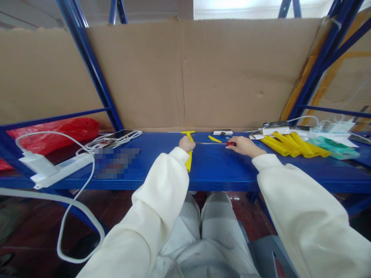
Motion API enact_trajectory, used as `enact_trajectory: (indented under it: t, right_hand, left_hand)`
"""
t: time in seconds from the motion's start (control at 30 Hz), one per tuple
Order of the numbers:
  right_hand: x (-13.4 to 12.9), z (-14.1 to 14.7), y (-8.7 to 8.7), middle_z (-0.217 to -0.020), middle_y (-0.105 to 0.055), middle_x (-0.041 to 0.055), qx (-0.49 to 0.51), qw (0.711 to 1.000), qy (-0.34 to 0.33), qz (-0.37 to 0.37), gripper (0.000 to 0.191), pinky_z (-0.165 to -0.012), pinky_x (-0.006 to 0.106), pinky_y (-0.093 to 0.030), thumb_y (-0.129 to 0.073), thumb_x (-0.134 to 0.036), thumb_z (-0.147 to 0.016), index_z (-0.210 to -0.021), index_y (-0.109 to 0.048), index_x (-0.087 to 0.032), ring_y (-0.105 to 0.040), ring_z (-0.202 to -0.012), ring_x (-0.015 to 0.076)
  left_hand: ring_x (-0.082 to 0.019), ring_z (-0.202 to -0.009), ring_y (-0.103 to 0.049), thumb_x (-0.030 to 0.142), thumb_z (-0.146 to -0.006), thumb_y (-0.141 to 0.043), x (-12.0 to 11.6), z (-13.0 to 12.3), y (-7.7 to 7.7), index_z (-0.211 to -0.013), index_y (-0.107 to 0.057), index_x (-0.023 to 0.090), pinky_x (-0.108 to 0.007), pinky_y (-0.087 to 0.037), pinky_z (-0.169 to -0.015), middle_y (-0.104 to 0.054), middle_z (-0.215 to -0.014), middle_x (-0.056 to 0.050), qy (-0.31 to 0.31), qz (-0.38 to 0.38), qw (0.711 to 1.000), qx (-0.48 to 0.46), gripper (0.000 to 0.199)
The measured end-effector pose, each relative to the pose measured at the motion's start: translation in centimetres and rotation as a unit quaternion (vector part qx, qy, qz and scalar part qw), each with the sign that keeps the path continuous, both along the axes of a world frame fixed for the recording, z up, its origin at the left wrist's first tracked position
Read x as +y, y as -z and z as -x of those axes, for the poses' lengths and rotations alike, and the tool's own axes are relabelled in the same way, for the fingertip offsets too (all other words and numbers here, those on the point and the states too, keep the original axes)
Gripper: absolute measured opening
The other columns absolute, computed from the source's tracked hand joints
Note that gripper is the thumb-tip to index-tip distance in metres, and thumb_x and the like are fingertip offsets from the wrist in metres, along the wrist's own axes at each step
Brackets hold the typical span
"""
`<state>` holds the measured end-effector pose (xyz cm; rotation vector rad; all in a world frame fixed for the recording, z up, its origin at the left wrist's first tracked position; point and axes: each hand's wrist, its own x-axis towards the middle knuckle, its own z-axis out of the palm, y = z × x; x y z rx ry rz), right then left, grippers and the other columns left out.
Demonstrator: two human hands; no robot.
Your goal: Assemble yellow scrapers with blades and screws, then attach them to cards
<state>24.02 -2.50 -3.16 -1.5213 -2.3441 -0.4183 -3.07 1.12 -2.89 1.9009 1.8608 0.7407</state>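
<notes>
My left hand is closed round a yellow piece whose narrow forked top shows above the fingers and whose wider end points toward me. My right hand is closed on a small red object. Between the hands runs a thin pale strip, just above the blue shelf; whether it is joined to either held thing is too small to tell. A curved yellow scrap lies behind the strip, between my hands.
Several yellow rolls and a green plastic packet lie at the right. At the left are a phone, a white power strip, cables and a red bag. A cardboard panel stands behind.
</notes>
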Motion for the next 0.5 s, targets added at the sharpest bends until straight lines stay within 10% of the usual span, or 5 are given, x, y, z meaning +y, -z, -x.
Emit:
enact_trajectory:
  t: [0.5]
  right_hand:
    - [-0.23, -0.08, -0.12, -0.085, -0.073, 0.0069, 0.034, 0.999, 0.006, 0.009, 0.016, -0.063, 0.028, -0.042, -0.062, -0.038, -0.085, -0.089, -0.061, -0.022, -0.066, -0.073, 0.0218]
  left_hand:
    - [-0.022, -0.080, -0.074, 0.007, -0.078, -0.056, -0.32, -0.20, -0.20, -0.094, -0.074, 0.004, -0.026, -0.058, -0.072, -0.076, -0.089, -0.017, 0.000, 0.001, 1.000, -0.002, 0.024]
